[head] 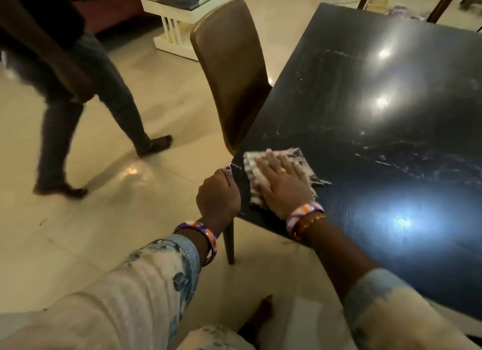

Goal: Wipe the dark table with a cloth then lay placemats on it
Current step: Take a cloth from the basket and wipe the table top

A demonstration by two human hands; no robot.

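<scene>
In the head view, the right hand (280, 185) is lying flat, fingers straight and slightly spread, pressing a pale, checked, frayed-edged cloth (300, 158) onto the glossy dark wood-grain table (391, 120) near its left edge, the cloth's long axis running roughly along that edge. The left hand (217, 195) is curling its fingers over the table's edge just beside the cloth, while a brown padded leather-look chair (232, 70) is standing against the same side.

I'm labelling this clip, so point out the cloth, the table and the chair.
cloth (300, 155), head view, frayed far corner.
table (391, 141), head view, bare dark top.
chair (229, 62), head view, brown backrest.
</scene>
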